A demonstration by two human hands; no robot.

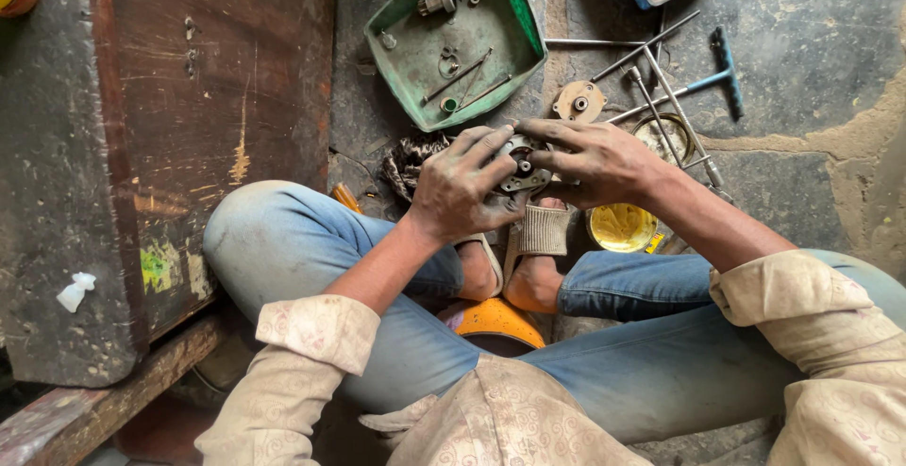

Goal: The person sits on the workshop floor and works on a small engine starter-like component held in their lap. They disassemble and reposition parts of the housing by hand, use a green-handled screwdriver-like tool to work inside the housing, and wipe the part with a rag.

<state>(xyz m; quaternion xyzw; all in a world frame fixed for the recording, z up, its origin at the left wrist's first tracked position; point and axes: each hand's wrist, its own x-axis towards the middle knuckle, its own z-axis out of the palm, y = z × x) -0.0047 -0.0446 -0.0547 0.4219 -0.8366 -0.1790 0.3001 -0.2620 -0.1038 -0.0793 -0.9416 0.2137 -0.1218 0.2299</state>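
- At the centre of the frame, the left hand [460,186] and right hand [595,159] grip a round metal part [522,166] between them, fingers curled over its rim.
- The part sits above the person's sandalled feet [533,258].
- Upper centre, a green tray [517,15] holds small screws and rods.
- Right of the hands, long T-handled tools [675,74] lie on the stone floor [812,41], beside an open tin of yellow grease [621,226].
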